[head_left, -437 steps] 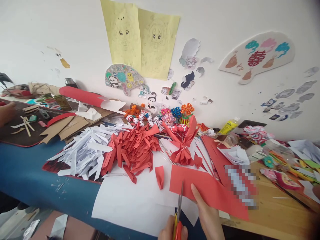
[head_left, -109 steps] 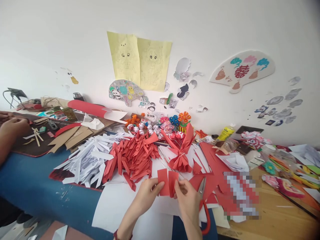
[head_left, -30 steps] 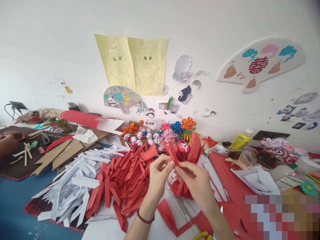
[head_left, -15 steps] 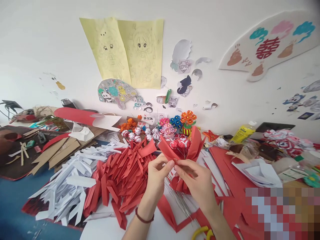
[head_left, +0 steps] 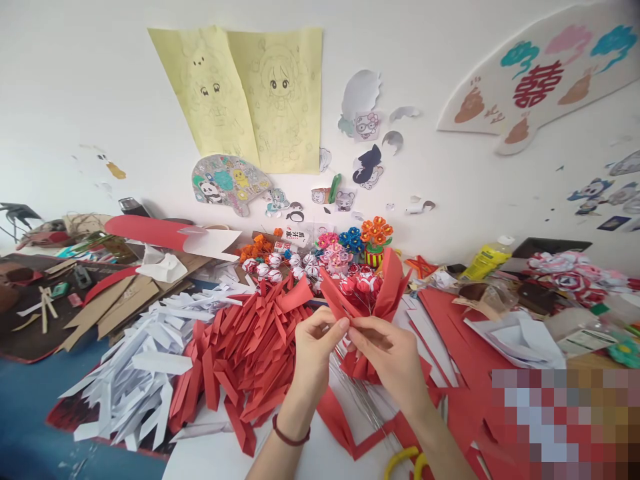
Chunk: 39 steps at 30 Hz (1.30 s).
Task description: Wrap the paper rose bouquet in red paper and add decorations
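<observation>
Drawn together: left hand (head_left: 316, 341), right hand (head_left: 393, 352) | pinching red paper (head_left: 349, 323) | bouquet (head_left: 369, 285) behind | yellow handles (head_left: 401, 455) by forearm (head_left: 436, 427)

Red paper (head_left: 345, 312) between both hands (head_left: 319, 341)

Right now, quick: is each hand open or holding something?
Left hand: closed, pinching red paper, mostly hidden by fingers.
Right hand: closed, pinching there too.

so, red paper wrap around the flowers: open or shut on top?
Open: the red paper wrap has its sides apart, red-and-white flowers between them.
</observation>
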{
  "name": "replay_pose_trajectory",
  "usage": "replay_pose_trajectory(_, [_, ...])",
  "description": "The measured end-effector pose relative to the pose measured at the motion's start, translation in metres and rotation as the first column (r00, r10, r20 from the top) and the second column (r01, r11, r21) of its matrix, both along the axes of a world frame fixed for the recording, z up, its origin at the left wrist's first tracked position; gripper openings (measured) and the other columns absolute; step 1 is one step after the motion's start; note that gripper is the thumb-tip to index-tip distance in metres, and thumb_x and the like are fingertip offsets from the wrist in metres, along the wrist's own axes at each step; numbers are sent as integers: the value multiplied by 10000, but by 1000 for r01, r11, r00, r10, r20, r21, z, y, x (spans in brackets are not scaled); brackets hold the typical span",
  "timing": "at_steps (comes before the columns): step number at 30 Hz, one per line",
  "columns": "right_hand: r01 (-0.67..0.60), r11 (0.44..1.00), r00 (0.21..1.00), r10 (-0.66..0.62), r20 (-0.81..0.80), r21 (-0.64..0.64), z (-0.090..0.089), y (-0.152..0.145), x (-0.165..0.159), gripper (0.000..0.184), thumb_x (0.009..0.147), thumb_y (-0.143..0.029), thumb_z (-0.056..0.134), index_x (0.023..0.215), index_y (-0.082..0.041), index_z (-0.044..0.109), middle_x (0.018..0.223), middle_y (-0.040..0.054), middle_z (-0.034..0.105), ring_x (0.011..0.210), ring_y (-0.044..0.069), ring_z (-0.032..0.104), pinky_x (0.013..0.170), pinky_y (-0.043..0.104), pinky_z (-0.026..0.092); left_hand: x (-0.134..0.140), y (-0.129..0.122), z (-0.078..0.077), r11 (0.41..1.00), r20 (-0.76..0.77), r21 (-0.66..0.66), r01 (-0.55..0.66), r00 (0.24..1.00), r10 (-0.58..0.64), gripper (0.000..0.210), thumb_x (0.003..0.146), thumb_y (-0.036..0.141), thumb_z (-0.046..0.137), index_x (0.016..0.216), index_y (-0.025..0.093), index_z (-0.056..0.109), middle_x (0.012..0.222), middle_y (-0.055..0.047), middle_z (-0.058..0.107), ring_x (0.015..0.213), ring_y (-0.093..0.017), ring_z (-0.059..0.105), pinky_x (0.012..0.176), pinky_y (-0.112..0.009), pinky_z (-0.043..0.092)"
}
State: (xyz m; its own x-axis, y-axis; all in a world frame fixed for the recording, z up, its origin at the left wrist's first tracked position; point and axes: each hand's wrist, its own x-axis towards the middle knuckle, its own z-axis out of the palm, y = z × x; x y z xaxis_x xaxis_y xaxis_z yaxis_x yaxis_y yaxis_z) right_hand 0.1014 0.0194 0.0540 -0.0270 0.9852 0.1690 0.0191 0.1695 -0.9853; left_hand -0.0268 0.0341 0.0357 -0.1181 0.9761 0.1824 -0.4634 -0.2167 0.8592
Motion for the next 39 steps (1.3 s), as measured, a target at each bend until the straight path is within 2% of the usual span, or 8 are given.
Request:
replay_pose_trajectory(4, [-7, 999, 1000, 6, -29, -42, -2, 2, 0, 219, 822, -416, 760, 881, -206, 769, 735, 15, 738, 628, 149, 667, 629, 251, 568, -1, 1, -2, 1000, -9, -1, 0, 1000, 0, 272, 722, 331, 863, 571, 182, 693, 634, 27, 569, 600, -90, 484, 637, -236, 420])
replay_pose_trajectory(11, [0, 1000, 1000, 0, -20, -31, -1, 2, -1, 208, 830, -399, 750, 831, -191, 751, 661, 12, 713, 598, 146, 654, 595, 236, 549, -4, 2, -5, 1000, -50, 10, 30, 998, -29, 205, 732, 325, 857, 654, 179, 736, 660, 11, 608, 604, -103, 520, 624, -248, 437])
replay_pose_trajectory(20, [-94, 993, 993, 89, -76, -73, -6, 9, 3, 239, 813, -409, 776, 769, -175, 749, 543, 1, 659, 492, 118, 592, 493, 214, 463, -8, 3, -7, 999, -116, 42, 23, 993, -18, 246, 775, 344, 823, 639, 175, 709, 631, 16, 603, 591, -107, 525, 615, -246, 432])
replay_pose_trajectory(23, [-118, 991, 986, 108, -125, -68, -11, 15, 5, 248, 804, -416, 783, 769, -174, 745, 582, 9, 673, 520, 132, 611, 493, 224, 464, -10, 4, -9, 999, -157, 45, 18, 988, -11, 201, 785, 337, 816, 698, 170, 744, 693, -8, 645, 653, -127, 557, 653, -255, 442])
replay_pose_trajectory(27, [-175, 983, 979, 166, -121, -65, -16, 22, 9, 243, 788, -405, 797, 775, -170, 739, 633, 11, 689, 558, 141, 626, 519, 237, 491, -13, 6, -12, 999, -199, 46, -10, 980, 19, 188, 765, 306, 834, 670, 168, 750, 690, -6, 644, 664, -124, 546, 647, -242, 426])
replay_pose_trajectory(34, [-125, 991, 989, 128, -77, 45, -17, 20, 8, 198, 828, -370, 771, 772, -184, 732, 633, -7, 677, 559, 129, 635, 534, 226, 493, -7, 7, -17, 999, -160, 38, 18, 987, -12, 208, 774, 363, 821, 739, 166, 763, 695, -23, 712, 658, -141, 611, 658, -254, 478])
replay_pose_trajectory(39, [-107, 991, 985, 117, -129, 85, -27, 21, 5, 195, 823, -368, 782, 770, -187, 730, 637, -4, 687, 542, 123, 621, 523, 228, 472, -7, 6, -18, 998, -132, 70, 0, 991, 9, 233, 729, 370, 854, 721, 156, 762, 699, -26, 715, 656, -141, 617, 657, -255, 489])
